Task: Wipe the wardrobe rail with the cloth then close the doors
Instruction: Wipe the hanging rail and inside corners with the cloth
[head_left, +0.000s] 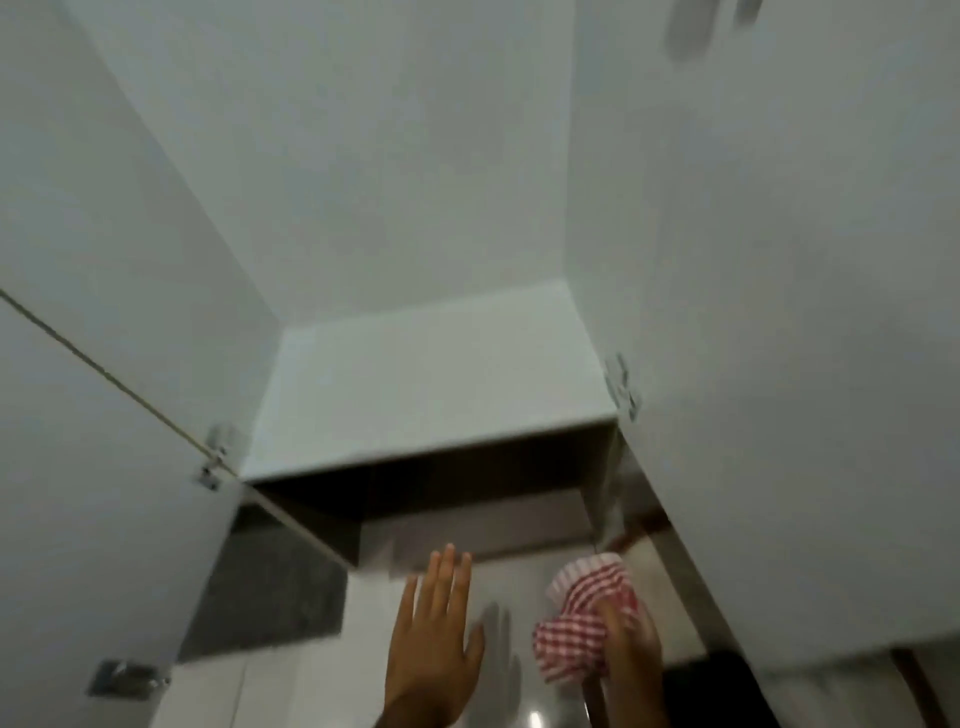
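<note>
I look into an open white wardrobe; its shelf (426, 384) fills the middle of the view, with a dark gap beneath it. No rail shows in this blurred frame. Both doors stand open: the left door (88, 467) and the right door (800, 364). My left hand (436, 629) is flat with fingers spread, low in the middle, holding nothing. Right of it, my right hand (631, 649) grips a bunched red-and-white checked cloth (587, 613), close to the right door's lower edge.
Metal hinges sit on the left door (215, 457) and on the right door (623, 384). A metal fitting (124, 678) is on the left door's lower part. A grey mat (270, 597) lies on the glossy pale floor (519, 696) below.
</note>
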